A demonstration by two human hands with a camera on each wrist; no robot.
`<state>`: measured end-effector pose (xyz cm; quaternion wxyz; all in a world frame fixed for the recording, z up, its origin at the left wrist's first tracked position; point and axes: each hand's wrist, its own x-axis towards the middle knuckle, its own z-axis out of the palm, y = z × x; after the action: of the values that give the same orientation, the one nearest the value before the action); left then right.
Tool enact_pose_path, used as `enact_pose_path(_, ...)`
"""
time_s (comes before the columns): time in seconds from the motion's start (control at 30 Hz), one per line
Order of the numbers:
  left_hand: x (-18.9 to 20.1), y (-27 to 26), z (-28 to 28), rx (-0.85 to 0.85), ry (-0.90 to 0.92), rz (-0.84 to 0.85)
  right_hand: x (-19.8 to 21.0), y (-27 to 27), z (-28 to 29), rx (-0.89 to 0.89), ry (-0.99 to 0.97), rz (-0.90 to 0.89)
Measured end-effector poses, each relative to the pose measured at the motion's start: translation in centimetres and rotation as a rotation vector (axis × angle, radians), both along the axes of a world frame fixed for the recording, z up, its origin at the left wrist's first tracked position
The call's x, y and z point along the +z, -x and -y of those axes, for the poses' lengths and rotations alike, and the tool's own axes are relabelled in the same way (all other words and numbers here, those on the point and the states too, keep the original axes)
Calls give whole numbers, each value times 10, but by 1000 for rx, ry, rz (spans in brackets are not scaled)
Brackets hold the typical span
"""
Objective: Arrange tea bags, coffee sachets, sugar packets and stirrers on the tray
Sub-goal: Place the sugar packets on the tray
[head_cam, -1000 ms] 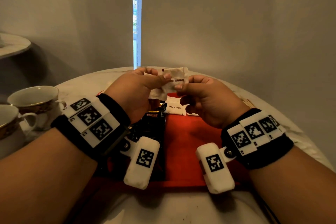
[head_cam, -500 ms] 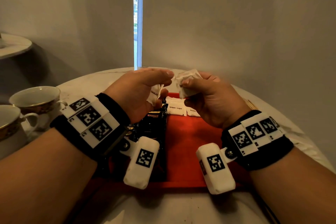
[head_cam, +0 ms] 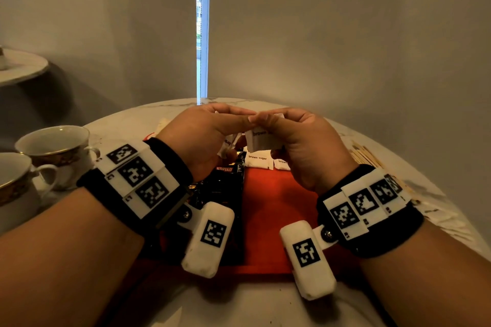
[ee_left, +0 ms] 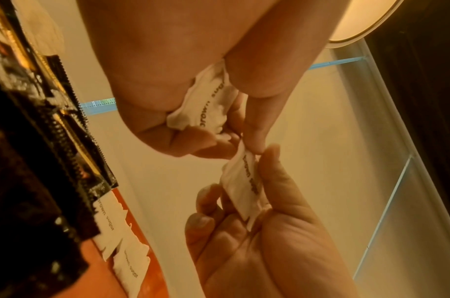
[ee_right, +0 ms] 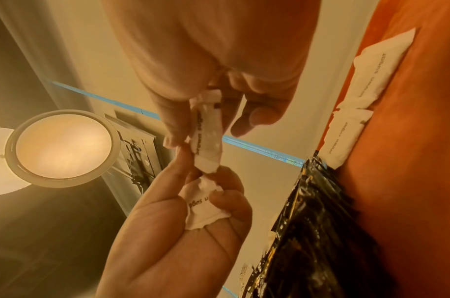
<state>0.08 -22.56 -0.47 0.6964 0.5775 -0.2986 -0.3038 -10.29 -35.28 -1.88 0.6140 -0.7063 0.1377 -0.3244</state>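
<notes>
- Head: above the red tray (head_cam: 276, 202), left hand (head_cam: 204, 135) and right hand (head_cam: 300, 141) each pinch a sugar packet (head_cam: 263, 139), fingertips meeting.
- Left wrist: left hand (ee_left: 168, 80) clutches a crumpled packet (ee_left: 206, 106); two more packets (ee_left: 109, 217) lie on the tray beside coffee sachets (ee_left: 53, 131).
- Right wrist: right hand (ee_right: 219, 60) grips its packet (ee_right: 207, 137).

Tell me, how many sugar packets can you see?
4: one in the left hand, one in the right hand, two lying side by side on the red tray. More may be hidden.
</notes>
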Motion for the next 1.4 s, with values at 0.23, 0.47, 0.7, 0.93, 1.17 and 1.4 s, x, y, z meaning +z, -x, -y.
enact_pose_path(0.23, 0, -5, 0, 32, -11, -13, 6, 4, -1, -149, 154, -103)
enact_pose_path(0.47, 2, -22, -6, 114, 1, -83, 13, 10, 24, -229, -160, -36)
enact_pose_path(0.7, -3, -13, 0, 53, -34, -12, 7, 3, 3, 35, 83, -14)
enact_pose_path(0.93, -2, -12, -1, 32, -32, 25, 6, 0, 0, -56, 3, -14)
enact_pose_path(1.17, -1, -23, -2, 76, 5, -40, 10, 4, 8, -46, -204, -51)
enact_pose_path(1.4, -2, -19, -1, 59, -7, 9, 6, 2, 2, 34, -77, 58)
